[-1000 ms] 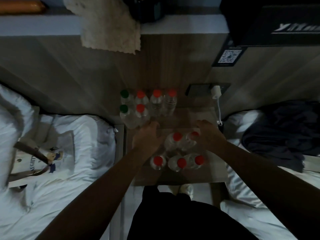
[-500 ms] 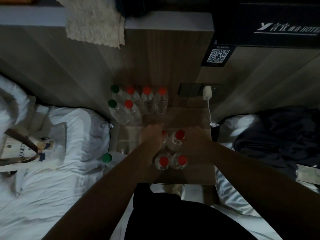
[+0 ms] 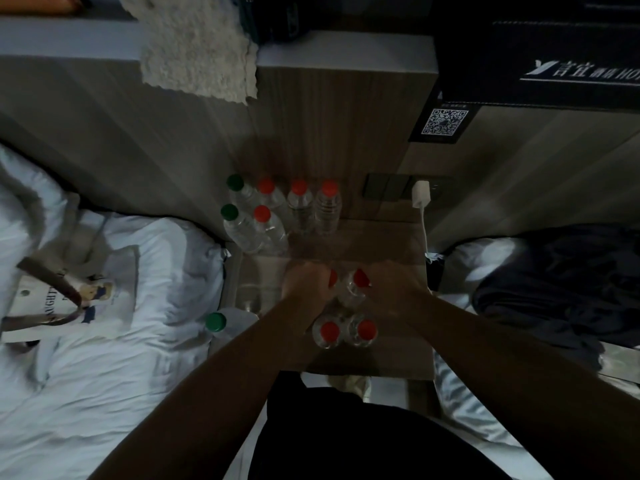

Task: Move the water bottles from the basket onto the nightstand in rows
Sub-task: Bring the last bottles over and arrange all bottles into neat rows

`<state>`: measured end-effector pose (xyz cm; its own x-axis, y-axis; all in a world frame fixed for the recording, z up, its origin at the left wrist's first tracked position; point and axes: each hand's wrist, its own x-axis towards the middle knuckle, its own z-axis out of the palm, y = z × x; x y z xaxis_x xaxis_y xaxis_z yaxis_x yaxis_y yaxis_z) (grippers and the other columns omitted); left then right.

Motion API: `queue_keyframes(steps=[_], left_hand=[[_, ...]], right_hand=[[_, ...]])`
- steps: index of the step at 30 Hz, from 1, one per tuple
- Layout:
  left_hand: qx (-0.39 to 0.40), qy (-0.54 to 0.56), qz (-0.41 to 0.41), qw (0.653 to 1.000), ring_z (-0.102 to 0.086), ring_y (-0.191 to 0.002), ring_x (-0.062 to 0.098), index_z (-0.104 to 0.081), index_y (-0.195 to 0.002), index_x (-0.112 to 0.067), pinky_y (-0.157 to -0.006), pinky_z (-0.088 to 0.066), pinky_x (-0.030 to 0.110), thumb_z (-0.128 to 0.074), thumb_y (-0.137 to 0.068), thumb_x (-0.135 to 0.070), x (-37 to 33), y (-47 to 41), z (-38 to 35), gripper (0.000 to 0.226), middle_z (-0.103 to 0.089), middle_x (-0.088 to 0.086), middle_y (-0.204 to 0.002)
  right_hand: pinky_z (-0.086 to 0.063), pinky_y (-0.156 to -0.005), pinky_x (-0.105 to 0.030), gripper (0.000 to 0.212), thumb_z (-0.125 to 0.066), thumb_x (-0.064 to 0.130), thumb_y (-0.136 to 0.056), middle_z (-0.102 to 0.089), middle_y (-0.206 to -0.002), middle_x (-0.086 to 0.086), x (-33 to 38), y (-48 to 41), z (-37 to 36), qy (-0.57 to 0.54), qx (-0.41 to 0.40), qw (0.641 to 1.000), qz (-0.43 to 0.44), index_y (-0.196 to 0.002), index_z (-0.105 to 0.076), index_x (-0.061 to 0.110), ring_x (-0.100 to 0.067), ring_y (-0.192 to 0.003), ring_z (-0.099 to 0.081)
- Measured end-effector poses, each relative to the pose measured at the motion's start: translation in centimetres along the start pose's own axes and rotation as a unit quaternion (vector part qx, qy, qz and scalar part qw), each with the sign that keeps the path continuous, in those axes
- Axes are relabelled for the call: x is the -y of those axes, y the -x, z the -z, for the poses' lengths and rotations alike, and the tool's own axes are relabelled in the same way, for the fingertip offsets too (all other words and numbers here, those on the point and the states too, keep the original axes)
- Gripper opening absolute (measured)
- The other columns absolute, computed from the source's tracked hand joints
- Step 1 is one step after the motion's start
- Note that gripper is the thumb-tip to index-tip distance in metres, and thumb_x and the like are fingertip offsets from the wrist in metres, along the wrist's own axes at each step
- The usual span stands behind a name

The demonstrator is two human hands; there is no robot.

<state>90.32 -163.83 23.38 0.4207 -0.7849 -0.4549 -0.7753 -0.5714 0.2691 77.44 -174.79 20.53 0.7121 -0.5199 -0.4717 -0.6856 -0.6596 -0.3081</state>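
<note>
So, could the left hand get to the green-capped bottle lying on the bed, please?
Probably yes. The green-capped bottle lies just beside the left forearm, with only bedding around it, but the left hand is busy at the red-capped bottles and would first have to let go.

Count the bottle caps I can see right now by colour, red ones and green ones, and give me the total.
Red caps: 8. Four on the back rows, two between the left hand and right hand with one partly hidden, two nearest.
Green caps: 3. Two at the back left, one by the bed.
Total: 11
</note>
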Motion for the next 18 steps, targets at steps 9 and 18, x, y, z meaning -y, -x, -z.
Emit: queue_keyframes(steps=[9, 18], left_hand=[[-0.003, 0.034, -0.016, 0.999, -0.061, -0.094, 0.022, -0.063, -0.098, -0.013, -0.08, -0.048, 0.031, -0.062, -0.085, -0.032, 2.1, -1.8, 0.0, 0.023, -0.066, 0.007, -0.098], [-0.034, 0.021, -0.049, 0.998, -0.062, -0.082, 0.019, -0.066, -0.088, -0.015, -0.067, -0.043, 0.028, -0.062, -0.084, -0.032, 5.8, -4.7, 2.5, 0.018, -0.068, 0.004, -0.089]], right_hand=[[-0.047, -0.079, -0.032, 0.027, -0.06, 0.037, -0.087, -0.066, -0.104, -0.005, 1.1, -0.3, 0.4, -0.011, -0.005, 1.0, -0.02, -0.101, -0.065, 0.014, -0.024, -0.097, -0.062], [-0.052, -0.077, -0.035, 0.027, -0.066, 0.039, -0.082, -0.068, -0.094, -0.004, 4.3, -3.6, 2.3, -0.012, -0.012, 0.998, -0.067, -0.094, -0.068, 0.015, -0.024, -0.091, -0.065]])
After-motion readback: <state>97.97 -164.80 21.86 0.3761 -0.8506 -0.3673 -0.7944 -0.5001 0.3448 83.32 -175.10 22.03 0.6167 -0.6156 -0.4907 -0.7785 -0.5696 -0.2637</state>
